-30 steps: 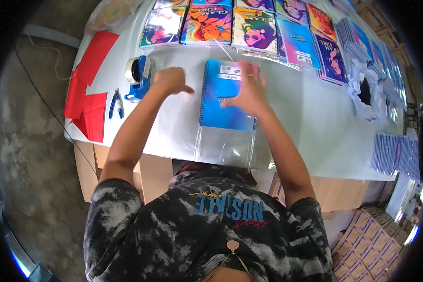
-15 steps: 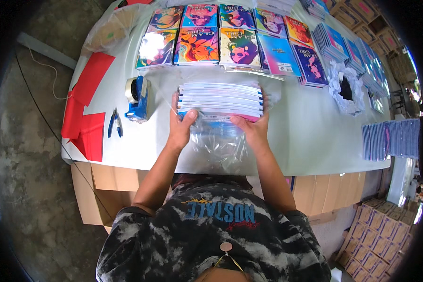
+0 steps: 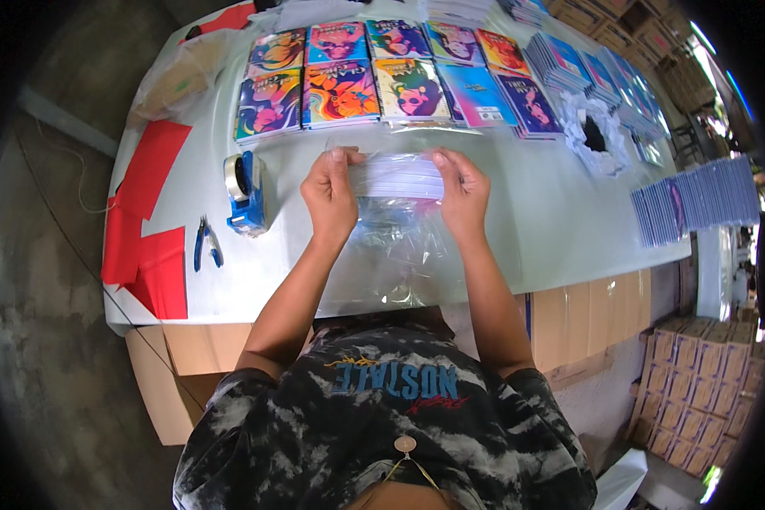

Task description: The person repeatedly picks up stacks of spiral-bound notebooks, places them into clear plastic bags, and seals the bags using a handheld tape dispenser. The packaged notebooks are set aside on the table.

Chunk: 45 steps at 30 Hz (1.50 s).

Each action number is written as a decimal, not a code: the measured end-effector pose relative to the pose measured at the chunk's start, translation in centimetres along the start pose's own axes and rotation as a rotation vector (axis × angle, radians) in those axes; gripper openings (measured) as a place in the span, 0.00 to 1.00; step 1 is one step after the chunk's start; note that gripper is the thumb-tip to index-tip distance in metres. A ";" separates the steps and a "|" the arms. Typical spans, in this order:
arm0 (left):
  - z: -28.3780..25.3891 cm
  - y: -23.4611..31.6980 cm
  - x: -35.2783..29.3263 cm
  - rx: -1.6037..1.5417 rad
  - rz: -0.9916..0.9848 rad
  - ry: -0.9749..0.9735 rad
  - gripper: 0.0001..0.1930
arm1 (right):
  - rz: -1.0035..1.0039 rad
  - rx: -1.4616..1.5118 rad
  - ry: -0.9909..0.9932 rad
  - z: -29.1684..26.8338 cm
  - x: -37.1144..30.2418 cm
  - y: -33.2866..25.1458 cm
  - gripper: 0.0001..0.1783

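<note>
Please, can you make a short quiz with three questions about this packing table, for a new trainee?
1. True or false: both hands grip the stack of notebooks by its ends.
2. Which tool lies nearest the blue tape dispenser? A) scissors B) blue-handled pliers C) a stapler
3. What clear thing hangs below the stack, toward the person?

Key
1. True: the left hand holds one end and the right hand the other.
2. B
3. A clear plastic bag, crumpled over the white table.
</note>
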<state>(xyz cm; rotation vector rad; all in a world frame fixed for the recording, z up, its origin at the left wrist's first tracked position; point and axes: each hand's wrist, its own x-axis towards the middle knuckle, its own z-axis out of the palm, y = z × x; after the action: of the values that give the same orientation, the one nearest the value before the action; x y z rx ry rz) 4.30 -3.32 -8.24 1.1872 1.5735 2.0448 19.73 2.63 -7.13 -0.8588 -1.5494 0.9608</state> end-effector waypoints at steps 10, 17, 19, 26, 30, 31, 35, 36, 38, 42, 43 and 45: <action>1.9 -0.2 0.0 -0.093 0.072 0.045 0.18 | -0.254 -0.055 0.092 -1.1 0.9 -0.2 0.07; 2.0 -1.2 0.6 -0.018 -0.056 -0.243 0.28 | 0.084 0.205 -0.066 -3.7 3.4 2.9 0.25; 1.3 -2.2 0.2 -0.107 -0.022 -0.318 0.35 | 0.022 0.233 -0.078 -3.9 2.7 4.0 0.33; 3.0 -2.2 -2.7 -0.027 -0.079 -0.105 0.29 | 0.189 0.193 0.030 -2.0 1.5 3.3 0.41; 3.9 -1.3 -3.2 0.287 0.107 0.032 0.15 | 0.236 0.140 0.168 -1.3 2.5 3.8 0.28; 3.9 -1.1 -3.4 0.486 0.207 -0.007 0.14 | 0.237 0.147 0.184 -1.2 2.5 3.8 0.26; 4.8 -0.1 -3.7 0.910 0.419 -0.171 0.16 | 0.095 -0.245 0.221 -1.4 2.1 3.5 0.28; 5.4 0.6 -3.4 0.937 0.434 -0.221 0.17 | 0.015 -0.446 0.168 -1.8 1.6 3.0 0.29; 5.7 1.6 -2.9 0.954 0.435 -0.372 0.24 | -0.149 -0.834 0.058 -2.7 0.5 1.6 0.32; 6.0 2.9 -2.3 0.611 0.335 -0.491 0.37 | -0.448 -0.807 -0.233 -2.5 -1.1 1.4 0.28; 5.9 3.4 -2.0 0.421 0.181 -0.481 0.37 | -0.472 -0.789 -0.259 -2.7 -0.8 1.3 0.27; 5.7 4.9 -1.2 0.045 -0.123 -0.450 0.37 | -0.524 -0.749 -0.311 -2.9 0.1 1.1 0.25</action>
<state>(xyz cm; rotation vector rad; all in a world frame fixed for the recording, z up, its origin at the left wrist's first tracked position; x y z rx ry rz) 10.50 -2.14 -3.98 1.4078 1.4326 1.5344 22.65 3.60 -7.81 -0.7455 -2.3120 0.1095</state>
